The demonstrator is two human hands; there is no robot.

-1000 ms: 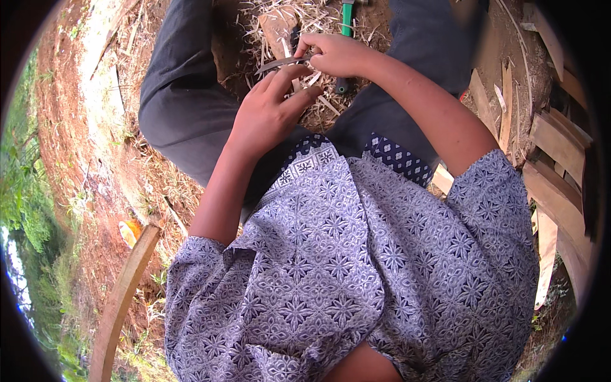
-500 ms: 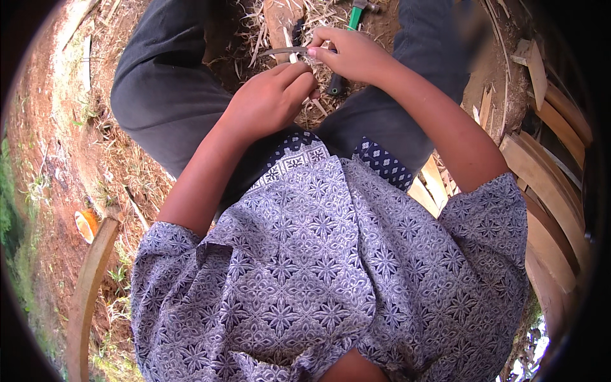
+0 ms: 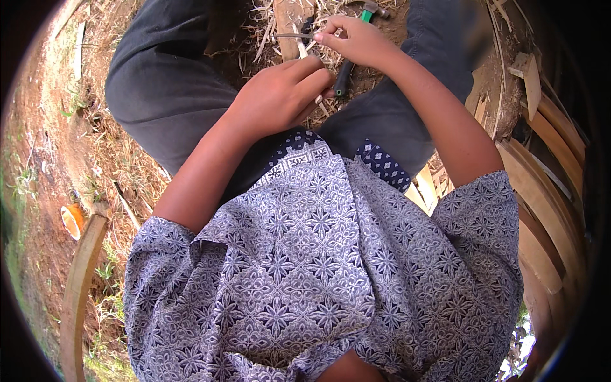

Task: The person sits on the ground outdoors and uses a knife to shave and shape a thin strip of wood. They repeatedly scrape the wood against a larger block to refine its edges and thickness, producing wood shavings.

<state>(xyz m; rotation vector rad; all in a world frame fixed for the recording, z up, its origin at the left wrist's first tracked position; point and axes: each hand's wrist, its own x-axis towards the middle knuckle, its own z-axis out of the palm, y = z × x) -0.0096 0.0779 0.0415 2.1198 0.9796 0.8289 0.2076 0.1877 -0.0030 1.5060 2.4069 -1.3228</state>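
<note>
In the head view, the left hand (image 3: 273, 95) at twelve o'clock is curled around a thin, pale wooden stick (image 3: 301, 49). At one, the right hand (image 3: 356, 39) is clamped on a narrow grey metal blade (image 3: 289, 35) crossing it. A green-and-black-handled hammer (image 3: 344, 77) lies beneath. Dark-trousered legs (image 3: 165, 70) hem them in at ten and two; brown earth (image 3: 44, 108) stretches at nine.

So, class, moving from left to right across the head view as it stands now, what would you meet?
Upright-looking wooden plank → left trouser leg → left hand → right hand → stack of wooden boards.
</note>
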